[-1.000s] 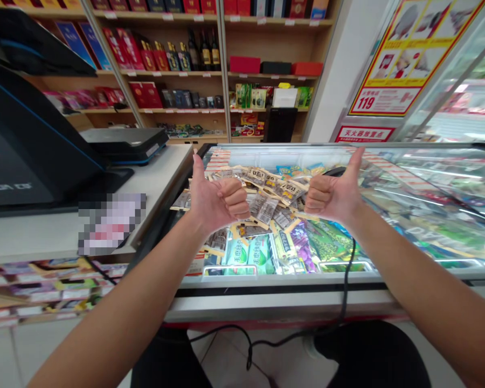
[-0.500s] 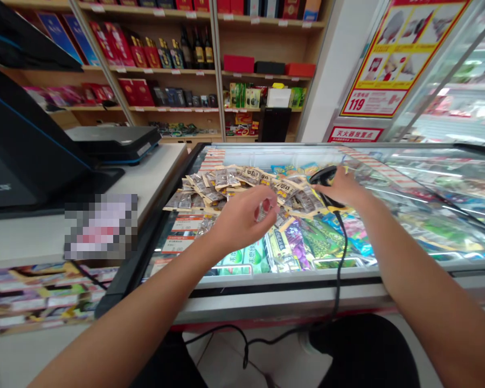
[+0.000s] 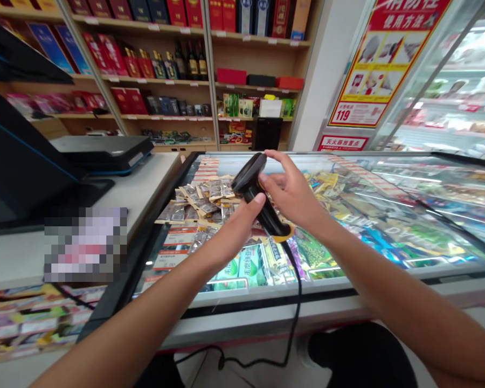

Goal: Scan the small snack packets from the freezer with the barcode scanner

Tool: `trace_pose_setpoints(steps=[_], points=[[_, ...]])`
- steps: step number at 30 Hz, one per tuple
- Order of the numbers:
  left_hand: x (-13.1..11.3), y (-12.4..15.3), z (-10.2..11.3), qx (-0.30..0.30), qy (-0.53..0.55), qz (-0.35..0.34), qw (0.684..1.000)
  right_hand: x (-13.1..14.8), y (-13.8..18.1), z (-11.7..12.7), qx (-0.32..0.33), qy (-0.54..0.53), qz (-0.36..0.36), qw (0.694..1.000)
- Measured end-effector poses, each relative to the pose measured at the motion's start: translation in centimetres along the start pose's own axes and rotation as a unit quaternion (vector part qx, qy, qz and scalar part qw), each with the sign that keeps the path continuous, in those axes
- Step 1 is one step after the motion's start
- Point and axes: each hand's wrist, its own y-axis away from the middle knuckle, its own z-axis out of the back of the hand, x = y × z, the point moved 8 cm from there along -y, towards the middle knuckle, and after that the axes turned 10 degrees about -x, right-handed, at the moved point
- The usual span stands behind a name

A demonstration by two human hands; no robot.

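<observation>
Both my hands hold a black barcode scanner [image 3: 250, 178] with a yellow ring at the handle's end, lifted above the glass lid of a chest freezer [image 3: 307, 304]. My right hand [image 3: 295, 194] wraps the scanner from the right, fingers over its head and thumb on the handle. From the lower left, my left hand [image 3: 236, 229] closes on the handle with the thumb pressed against it. The scanner's black cable [image 3: 299, 291] hangs down over the freezer's front edge. A heap of small snack packets [image 3: 198, 199] lies on the glass just left of the hands.
A white counter [image 3: 145, 188] stands at the left with a black till screen [image 3: 20, 167] and a flat black device [image 3: 101, 151]. Shelves of boxes and bottles [image 3: 178, 70] fill the back wall. A red and yellow poster [image 3: 372, 64] and a glass-door cooler [image 3: 461, 97] stand at the right.
Both hands dropped from thumbs-up fists. The right hand took the scanner off the glass and lifted it leftward; the left hand left the packets and closed on its handle.
</observation>
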Motion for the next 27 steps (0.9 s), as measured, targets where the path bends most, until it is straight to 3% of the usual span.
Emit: trace_pose_setpoints(steps=[3, 6, 9, 12, 16, 20, 23, 25, 27], points=[[-1.5, -0.8, 1.7, -0.090, 0.066, -0.018, 0.994, 2.4, -1.1, -0.2, -0.009, 0.038, 0.086, 0.996], [-2.5, -1.7, 3.2, -0.155, 0.123, -0.002, 0.980, 1.4, -2.9, 1.9, -0.003, 0.134, 0.137, 0.982], [-2.4, -2.3, 3.3, -0.126, 0.185, 0.013, 0.974, -2.9, -3.3, 2.8, 0.118, 0.265, 0.135, 0.948], [-1.4, -1.8, 2.9, -0.078, 0.162, 0.016, 0.983, -7.9, -1.8, 3.1, 0.248, 0.322, 0.089, 0.909], [-0.6, -0.1, 2.5, -0.059, 0.106, -0.003, 0.993, -10.5, -0.7, 2.9, 0.289, 0.342, 0.090, 0.890], [-0.7, 0.7, 2.2, -0.068, 0.120, 0.012, 0.990, -9.6, -1.8, 2.9, 0.215, 0.301, 0.084, 0.925], [-0.9, 0.7, 2.2, -0.075, 0.109, 0.008, 0.991, -8.5, -3.2, 4.8, 0.070, 0.242, 0.041, 0.967], [-1.1, 0.6, 2.3, -0.080, 0.075, -0.015, 0.994, -8.3, -3.6, 6.0, -0.012, 0.149, -0.009, 0.989], [-1.0, 0.3, 2.2, -0.070, 0.040, -0.036, 0.996, -8.5, -3.7, 6.2, -0.046, -0.004, -0.069, 0.997]])
